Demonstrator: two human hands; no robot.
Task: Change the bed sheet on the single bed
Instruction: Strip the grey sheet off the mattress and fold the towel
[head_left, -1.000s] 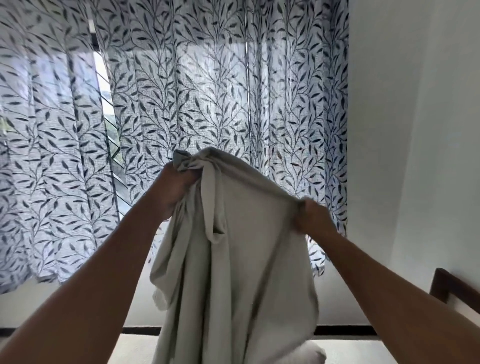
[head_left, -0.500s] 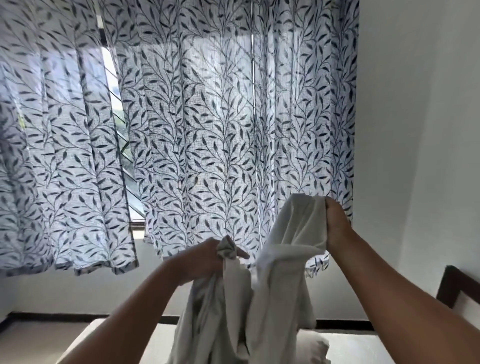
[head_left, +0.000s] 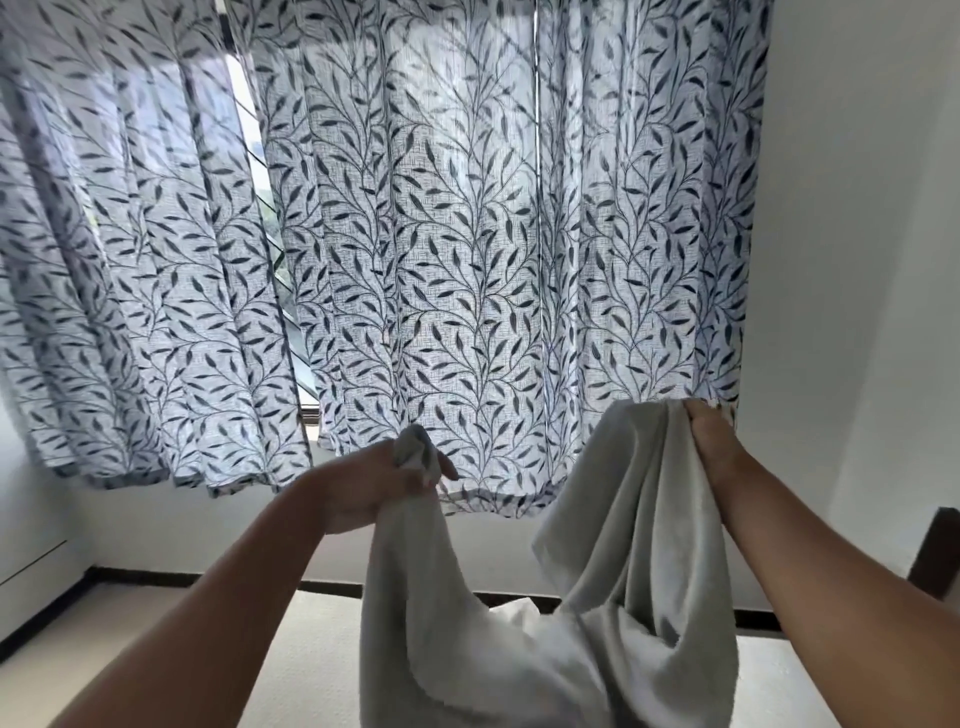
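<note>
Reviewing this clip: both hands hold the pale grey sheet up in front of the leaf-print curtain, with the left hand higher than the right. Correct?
Not quite. The head view shows the right hand higher than the left hand. Both do grip the pale grey sheet before the leaf-print curtain.

**Hidden and Cut-Off Areas**

The lower part of the sheet (head_left: 597, 613) runs off the bottom edge; its full length and shape cannot be determined. The fingers of the left hand (head_left: 374, 486) are partly buried in a bunched corner of the cloth. The fingertips of the right hand (head_left: 714, 441) are concealed behind a fold. The curtain (head_left: 467, 234) covers most of the window (head_left: 254, 171). A dark wooden piece (head_left: 940, 551) is cut off at the right edge and cannot be identified.
</note>
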